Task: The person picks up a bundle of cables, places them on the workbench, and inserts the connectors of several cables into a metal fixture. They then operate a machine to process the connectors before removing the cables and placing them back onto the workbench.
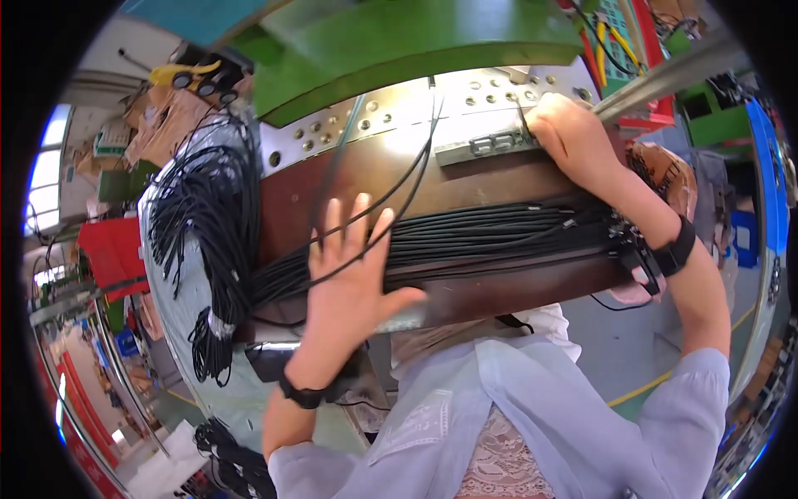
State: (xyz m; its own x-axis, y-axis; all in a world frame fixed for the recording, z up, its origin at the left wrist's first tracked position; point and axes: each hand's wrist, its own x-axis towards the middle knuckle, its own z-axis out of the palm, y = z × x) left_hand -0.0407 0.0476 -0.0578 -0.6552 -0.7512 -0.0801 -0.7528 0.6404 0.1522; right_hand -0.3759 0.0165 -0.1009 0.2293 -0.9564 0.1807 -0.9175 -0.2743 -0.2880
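My left hand (345, 279) is spread open, palm down, over a long row of black cables (490, 235) on the brown work surface (332, 187). Loose black cables hanging from above (421, 162) cross by its fingers. My right hand (573, 141) is closed at the right end of a small metal block (486, 148) with dark fittings along its face. A thin dark strand shows beside its fingertips; what they grip, if anything, is hidden. Behind the block is a metal plate with round holes (374, 116), under a green machine part (416, 79).
A thick bundle of black cables (208, 208) drapes over the left side. At the far right are yellow-handled pliers (602, 50) and a metal bar (673, 76). A red bin (112, 254) stands at the left. Cable ends gather near my right forearm.
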